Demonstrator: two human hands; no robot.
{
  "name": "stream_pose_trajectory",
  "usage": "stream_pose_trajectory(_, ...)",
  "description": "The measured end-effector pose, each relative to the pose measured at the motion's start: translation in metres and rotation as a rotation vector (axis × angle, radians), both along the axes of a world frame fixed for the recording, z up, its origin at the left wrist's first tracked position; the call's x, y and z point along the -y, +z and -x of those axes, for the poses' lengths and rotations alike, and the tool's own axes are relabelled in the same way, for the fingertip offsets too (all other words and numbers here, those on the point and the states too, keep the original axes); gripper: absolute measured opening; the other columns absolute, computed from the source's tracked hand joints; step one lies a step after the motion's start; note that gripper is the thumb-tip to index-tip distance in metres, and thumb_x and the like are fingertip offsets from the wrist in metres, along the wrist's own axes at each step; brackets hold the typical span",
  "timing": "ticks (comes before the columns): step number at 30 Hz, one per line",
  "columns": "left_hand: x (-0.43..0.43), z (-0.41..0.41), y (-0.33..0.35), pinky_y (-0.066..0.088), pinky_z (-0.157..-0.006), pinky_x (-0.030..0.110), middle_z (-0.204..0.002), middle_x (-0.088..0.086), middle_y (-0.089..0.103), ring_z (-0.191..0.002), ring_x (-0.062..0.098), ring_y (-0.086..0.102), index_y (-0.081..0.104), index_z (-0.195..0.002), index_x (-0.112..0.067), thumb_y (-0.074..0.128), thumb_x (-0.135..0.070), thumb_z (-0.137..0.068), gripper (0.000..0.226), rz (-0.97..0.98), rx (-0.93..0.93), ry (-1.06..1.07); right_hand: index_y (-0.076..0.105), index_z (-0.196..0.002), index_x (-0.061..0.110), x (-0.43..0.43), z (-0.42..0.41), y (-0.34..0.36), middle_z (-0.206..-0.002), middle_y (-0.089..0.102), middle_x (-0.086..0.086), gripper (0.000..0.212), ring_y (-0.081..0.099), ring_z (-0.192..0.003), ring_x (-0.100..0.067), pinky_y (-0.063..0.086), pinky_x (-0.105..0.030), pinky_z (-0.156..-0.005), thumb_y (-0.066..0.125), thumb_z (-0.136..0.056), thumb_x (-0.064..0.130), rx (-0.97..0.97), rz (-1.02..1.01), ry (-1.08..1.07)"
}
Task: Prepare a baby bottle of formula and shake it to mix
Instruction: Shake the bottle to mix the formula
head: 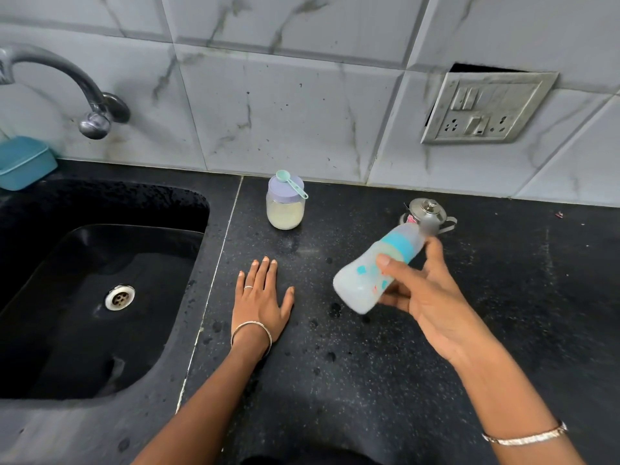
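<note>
"Baby bottle (369,276) — it's up off the counter (369,380), held in the air over the right-hand stretch, well clear of the sink (100,263)."

"Which way does it lie?"

"Slanted. Its long axis runs from the base, low and nearer the person, up and away to the capped end, which points toward the wall and the little steel pot (431,213). That top end is blurred, so I can't make out the teat. The inside looks cloudy white."

"And who's got it?"

"The right hand (426,297), reaching in from the right with the forearm angled across the counter. It grips the bottle round the middle, thumb (384,261) pressed across the upper side, fingers (396,293) curled underneath. I'd say it's set up for shaking along that slanted line."

"The other one?"

"The left hand (261,297) lies flat on the counter, palm down, fingers straight and holding nothing — left of the bottle and apart from it, so the right is plainly the nearer hand."

"The powder?"

"The jar (285,209) stands lidded by the wall, with the scoop (290,184) resting on its lid."
</note>
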State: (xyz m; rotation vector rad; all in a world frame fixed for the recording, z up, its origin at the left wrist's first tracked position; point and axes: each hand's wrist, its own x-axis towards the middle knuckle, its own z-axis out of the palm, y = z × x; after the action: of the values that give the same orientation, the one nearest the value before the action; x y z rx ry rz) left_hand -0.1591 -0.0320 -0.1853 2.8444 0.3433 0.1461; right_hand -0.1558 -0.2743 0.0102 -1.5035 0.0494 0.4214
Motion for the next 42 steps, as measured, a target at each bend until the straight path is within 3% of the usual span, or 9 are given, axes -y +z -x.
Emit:
stream_pose_trajectory(4,-0.001,0.0,0.0,0.005,-0.127,0.042,-0.166,0.001,0.023,-0.155,0.02,0.014,0.024,-0.159,-0.017,0.013,-0.061,-0.095,0.078,0.005,0.002,-0.002,0.047,-0.139,0.049,0.003,0.008,0.005,-0.101,0.079,-0.016,0.087,0.079,-0.094,-0.028,0.062,-0.034,-0.065,0.086,-0.066,0.021,-0.004,0.118,0.203)
stream_pose_trajectory(9,0.0,0.0,0.0,0.006,-0.127,0.043,-0.166,0.002,0.024,-0.155,0.021,0.015,0.025,-0.158,-0.017,0.009,-0.061,-0.094,0.08,-0.001,0.003,-0.003,0.047,-0.133,0.048,0.001,0.003,-0.001,-0.102,0.08,-0.006,0.076,0.078,-0.095,-0.022,0.063,-0.033,-0.069,0.081,-0.07,0.021,0.086,-0.03,-0.044)
stream_pose_trajectory(13,-0.001,0.0,0.001,0.005,-0.127,0.043,-0.167,0.001,0.022,-0.156,0.02,0.013,0.023,-0.159,-0.017,0.009,-0.062,-0.093,0.081,0.0,-0.001,-0.006,0.048,-0.139,0.049,0.001,0.007,0.008,-0.103,0.079,-0.018,0.088,0.079,-0.095,-0.031,0.064,-0.038,-0.068,0.087,-0.065,0.021,-0.001,0.12,0.232)
stream_pose_trajectory(18,0.0,0.0,0.001,0.006,-0.127,0.043,-0.167,0.001,0.022,-0.156,0.02,0.013,0.023,-0.159,-0.017,0.009,-0.062,-0.094,0.08,0.002,0.0,-0.006,0.046,-0.142,0.043,-0.003,-0.005,0.003,-0.108,0.079,-0.011,0.085,0.079,-0.097,-0.026,0.063,-0.034,-0.067,0.083,-0.068,0.023,0.036,0.01,-0.03)
stream_pose_trajectory(23,-0.001,0.0,0.001,0.005,-0.127,0.043,-0.167,0.001,0.023,-0.156,0.02,0.013,0.023,-0.159,-0.017,0.01,-0.062,-0.093,0.081,0.017,0.005,-0.006,0.052,-0.135,0.045,-0.003,-0.001,0.012,-0.1,0.08,-0.014,0.083,0.079,-0.088,-0.027,0.062,-0.035,-0.064,0.087,-0.063,0.026,-0.007,0.165,0.186)
stream_pose_trajectory(28,-0.001,0.0,0.001,0.004,-0.127,0.043,-0.167,0.001,0.021,-0.156,0.02,0.012,0.022,-0.159,-0.017,0.01,-0.062,-0.094,0.079,0.009,-0.005,-0.004,0.049,-0.133,0.043,0.005,-0.018,0.008,-0.108,0.075,-0.005,0.073,0.078,-0.092,-0.019,0.062,-0.031,-0.067,0.082,-0.069,0.029,0.04,0.036,-0.101)
stream_pose_trajectory(32,-0.001,0.001,0.002,0.004,-0.127,0.043,-0.167,0.001,0.022,-0.156,0.02,0.012,0.022,-0.159,-0.017,0.01,-0.062,-0.094,0.08,0.01,0.001,-0.005,0.053,-0.13,0.048,0.008,-0.013,0.017,-0.101,0.08,-0.015,0.078,0.079,-0.087,-0.024,0.063,-0.033,-0.063,0.086,-0.062,0.028,-0.034,0.225,0.174)
stream_pose_trajectory(37,-0.001,0.0,0.001,0.004,-0.127,0.043,-0.167,0.001,0.021,-0.156,0.02,0.012,0.022,-0.159,-0.018,0.01,-0.062,-0.094,0.079,0.009,-0.006,-0.006,0.049,-0.132,0.041,0.008,-0.02,0.007,-0.117,0.072,-0.008,0.065,0.077,-0.094,-0.02,0.064,-0.031,-0.067,0.081,-0.078,0.026,0.024,0.061,-0.143)
stream_pose_trajectory(42,-0.001,0.0,0.001,0.005,-0.127,0.043,-0.167,0.001,0.022,-0.156,0.02,0.013,0.023,-0.159,-0.018,0.01,-0.062,-0.094,0.08,0.005,-0.002,-0.007,0.053,-0.131,0.05,0.002,-0.004,0.008,-0.104,0.079,-0.018,0.079,0.079,-0.09,-0.026,0.064,-0.038,-0.069,0.088,-0.065,0.026,-0.036,0.238,0.179)
